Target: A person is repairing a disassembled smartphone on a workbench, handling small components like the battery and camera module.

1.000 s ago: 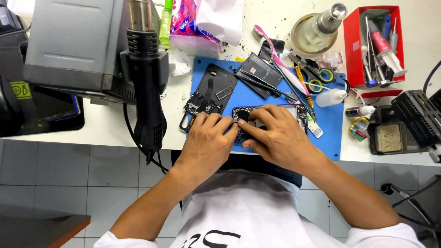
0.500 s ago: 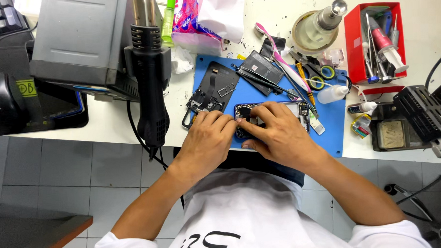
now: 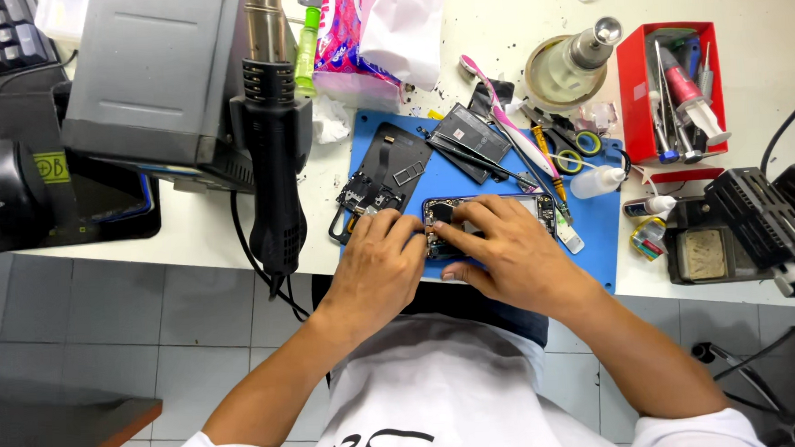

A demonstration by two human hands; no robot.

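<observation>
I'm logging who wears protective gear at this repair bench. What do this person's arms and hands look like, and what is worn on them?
Both arms are bare from the short white sleeves down. The left hand and right hand have no gloves, and no watch, ring or wrist strap shows. The white shirt carries a dark printed mark on the chest.

White laminate workbench (image 3: 497, 35); blue rubber repair mat (image 3: 605, 243) at 6 o'clock; red plastic tool bin (image 3: 632, 92) at 3; grey metal hot-air station box (image 3: 146, 74) at 10; pink-patterned tissue pack (image 3: 347, 40) at 12.
</observation>
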